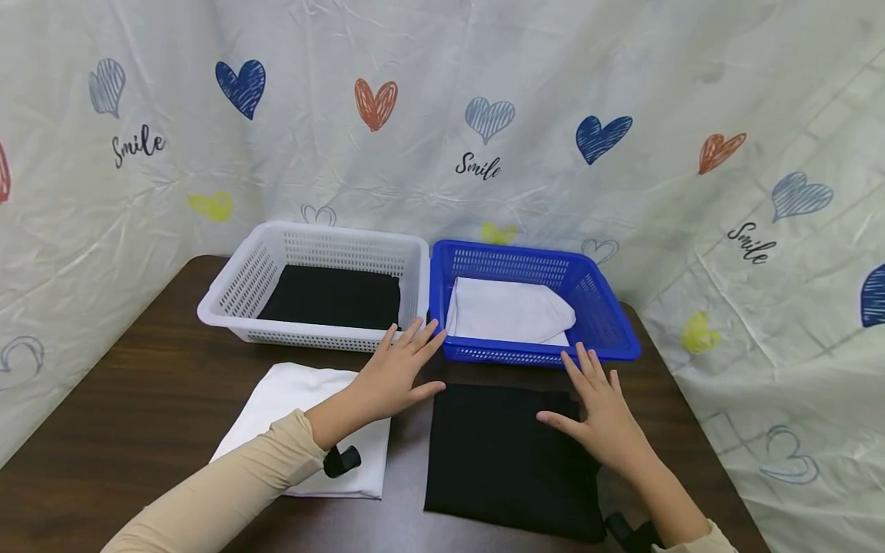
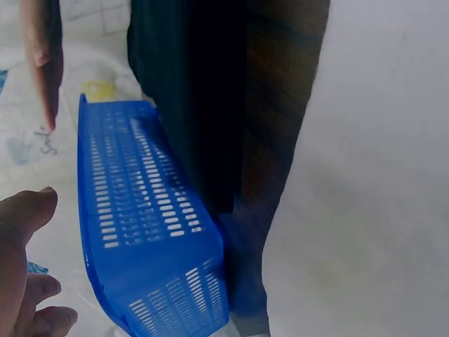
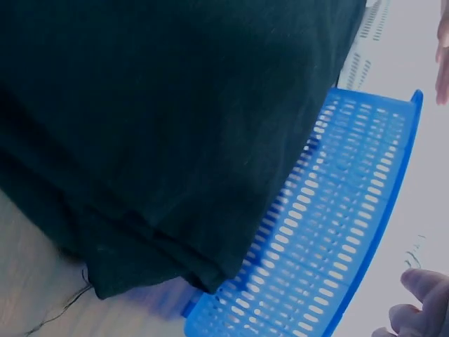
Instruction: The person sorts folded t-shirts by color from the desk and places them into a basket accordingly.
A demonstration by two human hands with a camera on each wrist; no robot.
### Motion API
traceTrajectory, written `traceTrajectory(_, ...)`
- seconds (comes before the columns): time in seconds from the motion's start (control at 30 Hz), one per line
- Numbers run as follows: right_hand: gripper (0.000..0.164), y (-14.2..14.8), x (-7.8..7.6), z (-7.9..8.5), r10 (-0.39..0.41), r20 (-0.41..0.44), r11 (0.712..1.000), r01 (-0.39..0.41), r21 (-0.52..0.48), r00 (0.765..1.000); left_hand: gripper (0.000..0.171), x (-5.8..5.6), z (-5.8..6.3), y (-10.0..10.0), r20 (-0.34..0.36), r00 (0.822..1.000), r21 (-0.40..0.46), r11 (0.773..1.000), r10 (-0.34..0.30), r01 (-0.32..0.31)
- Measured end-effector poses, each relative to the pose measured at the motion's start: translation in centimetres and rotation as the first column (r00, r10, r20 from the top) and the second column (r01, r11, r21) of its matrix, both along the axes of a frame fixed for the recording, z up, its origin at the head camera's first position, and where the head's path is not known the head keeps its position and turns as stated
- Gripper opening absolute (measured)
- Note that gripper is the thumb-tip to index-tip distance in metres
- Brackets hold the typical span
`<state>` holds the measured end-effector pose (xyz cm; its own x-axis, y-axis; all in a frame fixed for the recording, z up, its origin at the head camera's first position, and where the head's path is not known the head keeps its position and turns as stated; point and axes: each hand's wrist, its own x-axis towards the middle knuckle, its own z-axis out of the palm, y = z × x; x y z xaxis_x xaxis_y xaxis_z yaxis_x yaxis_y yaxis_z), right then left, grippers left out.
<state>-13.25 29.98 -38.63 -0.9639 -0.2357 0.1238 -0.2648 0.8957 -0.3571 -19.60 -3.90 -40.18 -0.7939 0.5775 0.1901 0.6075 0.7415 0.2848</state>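
Observation:
My left hand [image 1: 396,376], fingers spread, hovers over the inner corner of a folded white cloth [image 1: 346,476], near where the two baskets meet. My right hand [image 1: 607,418] is held over the right side of a folded black cloth [image 1: 508,461], its fingertips reaching towards the blue basket's front rim. Neither hand holds anything. In the left wrist view the thumb [image 2: 28,210] and loosely bent fingers show beside the blue basket [image 2: 151,182]. The right wrist view has fingertips [image 3: 424,291] at its lower right, with the black cloth [image 3: 154,126] filling the left.
A white basket [image 1: 235,326] at the back left holds a folded black cloth [image 1: 335,296]. Right beside it, the blue basket [image 1: 608,330] contains a folded white cloth [image 1: 508,311]. Behind the brown table [image 1: 138,415] hangs a pale curtain [image 1: 429,46] printed with hearts.

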Motion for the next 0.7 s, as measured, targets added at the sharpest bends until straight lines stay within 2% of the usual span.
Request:
traceTrajectory(0.27, 0.100, -0.4, 1.2, 0.2, -0.005, 0.036, 0.999, 0.006, -0.041, 0.999, 0.077, 0.9, -0.6, 0.5, 0.000, 1.000, -0.004, 1.000, -0.010, 0.010)
traceTrajectory(0.7, 0.096, -0.4, 2.4, -1.4, -0.006, 0.140, 0.986, 0.030, -0.165, 0.990, 0.075, 2.3, -1.7, 1.5, 0.011, 0.998, 0.035, 0.997, -0.068, 0.067)
